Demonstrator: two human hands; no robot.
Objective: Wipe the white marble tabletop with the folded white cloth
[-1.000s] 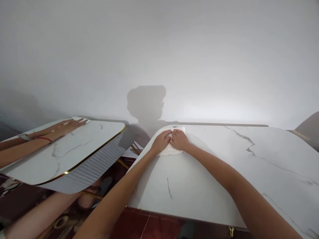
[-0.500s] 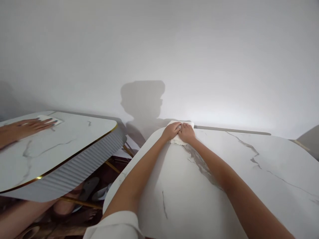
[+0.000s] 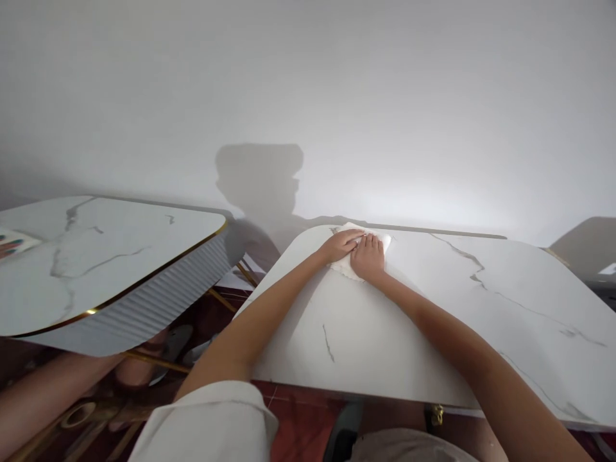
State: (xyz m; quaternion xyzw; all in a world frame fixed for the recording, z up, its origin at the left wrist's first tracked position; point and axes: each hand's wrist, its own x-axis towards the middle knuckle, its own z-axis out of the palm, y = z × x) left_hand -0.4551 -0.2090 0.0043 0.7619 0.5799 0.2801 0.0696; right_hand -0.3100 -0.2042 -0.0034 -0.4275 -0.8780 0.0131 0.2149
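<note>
A folded white cloth lies on the white marble-patterned table, near its far edge by the wall. My left hand holds the cloth down from the left, its fingers closed together and reaching toward my other hand. Right beside it, my right hand presses on the cloth with its fingers together, bent over the fabric. The two hands touch or nearly touch. Part of the cloth is hidden under them, and its edges show around both.
At left stands a second marble-patterned table with gold trim and a ribbed side. Another person's hand rests on a white cloth there. A grey wall rises behind both tables. Red floor shows below.
My hands and the cloth have slid slightly right along the tabletop. The other person's hand has moved left with its cloth. My view has shifted, showing the table's near edge.
</note>
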